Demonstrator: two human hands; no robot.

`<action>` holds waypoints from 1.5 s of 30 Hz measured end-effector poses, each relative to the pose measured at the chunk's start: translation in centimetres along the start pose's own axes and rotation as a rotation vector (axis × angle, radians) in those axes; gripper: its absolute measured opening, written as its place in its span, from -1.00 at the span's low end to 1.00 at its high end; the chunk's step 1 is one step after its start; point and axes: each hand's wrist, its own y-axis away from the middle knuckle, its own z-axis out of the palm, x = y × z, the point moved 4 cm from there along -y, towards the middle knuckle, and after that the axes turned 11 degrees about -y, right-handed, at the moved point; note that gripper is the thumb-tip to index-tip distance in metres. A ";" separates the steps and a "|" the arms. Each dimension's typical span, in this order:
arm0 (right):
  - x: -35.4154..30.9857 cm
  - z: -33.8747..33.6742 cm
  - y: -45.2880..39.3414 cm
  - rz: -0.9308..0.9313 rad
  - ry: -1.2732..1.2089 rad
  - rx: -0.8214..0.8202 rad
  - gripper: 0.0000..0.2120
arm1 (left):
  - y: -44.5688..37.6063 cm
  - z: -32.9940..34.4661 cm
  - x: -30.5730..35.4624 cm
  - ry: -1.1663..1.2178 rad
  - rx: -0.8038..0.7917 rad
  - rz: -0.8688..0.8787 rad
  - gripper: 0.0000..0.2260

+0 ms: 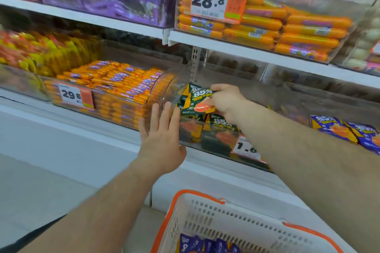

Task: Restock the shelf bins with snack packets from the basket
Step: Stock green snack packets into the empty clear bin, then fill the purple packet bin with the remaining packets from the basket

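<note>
Blue snack packets [207, 245] still lie in the basket [205, 220] at bottom centre, so restocking looks unfinished, while the right hand [226, 99] grips green packets [200, 98] over the clear bin [205, 137] mid-frame and the left hand [162, 137] rests straight-fingered against its front.

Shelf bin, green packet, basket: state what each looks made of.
Shelf bin: clear rigid plastic, probably acrylic; the packets show through its glossy front wall.
Green packet, gripped by the right hand: thin printed film, crinkled and shiny.
Basket: moulded white plastic, perforated, with an orange rim.
</note>
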 end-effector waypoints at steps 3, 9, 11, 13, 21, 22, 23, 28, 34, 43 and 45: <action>1.0 2.9 -1.0 -0.024 0.318 -0.167 -0.45 | -0.3 -0.3 0.1 0.024 -0.020 -0.040 -0.13; 1.7 4.7 -1.0 -0.088 0.851 -0.354 -0.51 | -0.6 -0.4 0.8 0.010 -0.047 -0.062 -0.13; 1.6 4.9 -1.1 -0.085 1.028 -0.327 -0.52 | -0.5 -0.5 0.9 0.004 -0.045 -0.064 -0.13; 1.4 5.2 -1.2 -0.086 1.174 -0.301 -0.48 | -0.4 -0.6 1.0 -0.004 -0.043 -0.063 -0.13; 1.3 5.7 -1.9 -0.143 1.275 -0.317 -0.44 | -0.5 -0.6 1.2 -0.003 -0.022 -0.063 -0.15; 1.2 5.7 -1.8 -0.151 1.278 -0.317 -0.45 | -0.5 -0.7 1.1 0.003 -0.022 -0.060 -0.16; 1.2 5.6 -1.7 -0.140 1.257 -0.308 -0.47 | -0.5 -0.7 1.2 0.004 -0.024 -0.056 -0.16; -0.3 3.4 1.1 -0.336 0.730 -0.008 -0.81 | -0.2 -1.2 2.3 0.014 0.070 -0.008 -0.19; 0.1 -4.1 10.8 -0.724 0.277 0.245 -0.82 | 2.5 -1.4 7.5 0.177 0.367 0.302 -0.46; 16.8 -16.0 15.9 -0.183 0.091 0.362 -0.79 | 10.9 4.8 15.9 0.202 -0.161 0.417 -0.43; 20.5 -17.3 15.9 -0.061 0.152 0.363 -0.73 | 12.5 5.9 17.8 0.263 -0.218 0.387 -0.45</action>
